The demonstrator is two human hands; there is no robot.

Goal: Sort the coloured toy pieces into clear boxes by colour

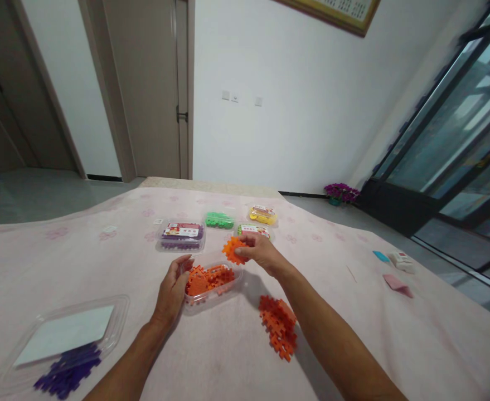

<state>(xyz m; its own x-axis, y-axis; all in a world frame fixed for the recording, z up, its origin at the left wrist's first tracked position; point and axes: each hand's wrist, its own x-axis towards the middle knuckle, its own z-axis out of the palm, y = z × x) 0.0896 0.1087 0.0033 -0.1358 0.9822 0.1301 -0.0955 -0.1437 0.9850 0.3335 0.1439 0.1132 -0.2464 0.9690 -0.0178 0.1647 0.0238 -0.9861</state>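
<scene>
Left edge: I see a clear plastic lid or shallow tray (121, 320) on the pink-flowered, cloth-covered bench (215, 362), with a white card (67, 333) in it and dark purple toothed plastic pieces (69, 370) at its near right part; I cannot tell whether those are inside.
Left hand: my left hand (171, 292) steadies the left end of a clear rectangular plastic tub (215, 299), fingers curled about the rim.
Left far: a lidded clear box of purple pieces (182, 236), touching neither hand.
Tub: its long axis runs from left near to right far; orange toothed plastic pieces (200, 283) lie inside.
Centre far: a clear box of green pieces (219, 220).
Orange piece: a flat orange toothed plastic piece (232, 250), perhaps several stacked, stands just beyond the tub's far right rim in my view, left of the right fingers.
Right hand: my right hand (263, 255) pinches that piece by its right side; the left is nearer the tub's opposite end.
Right far: a lidded box of yellow pieces (263, 215).
Right near: a loose pile of orange-red toothed pieces (279, 326) lies beside the right forearm, outside the tub.
</scene>
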